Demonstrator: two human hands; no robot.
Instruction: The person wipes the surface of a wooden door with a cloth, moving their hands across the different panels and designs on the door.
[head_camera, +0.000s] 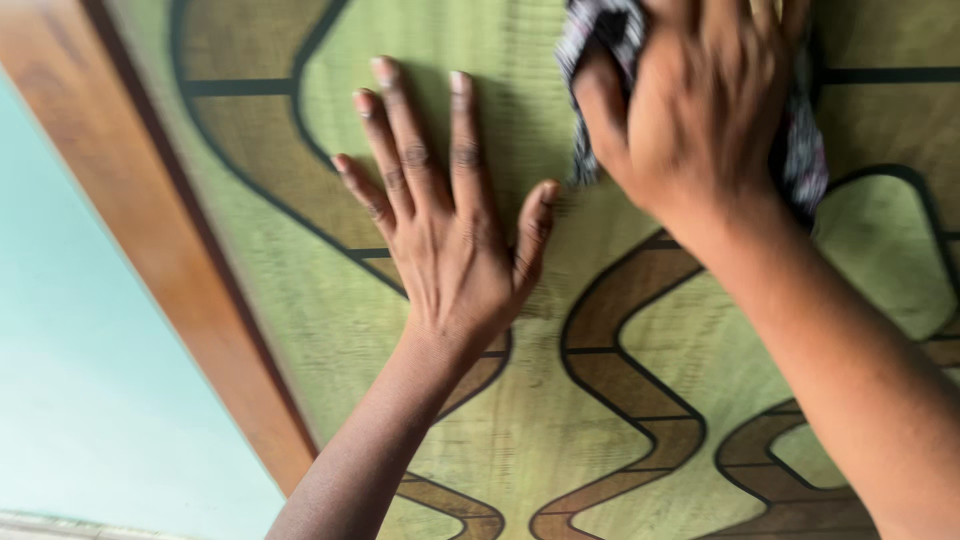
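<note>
Though blurred, cloth (800, 150) in right hand (700, 120).

A large panel (620, 400) filled most of the view, its surface a pale green wood grain crossed by wavy brown bands outlined in black. Straight black lines cut across the bands here and there. Along its left edge ran a plain frame (170, 250) of reddish-brown wood, slanting from the upper left down toward the bottom. Beyond the frame stood a light turquoise wall (90, 400), smooth and evenly lit by soft daylight. A pale strip showed at the bottom left corner, too blurred to tell apart.
</note>
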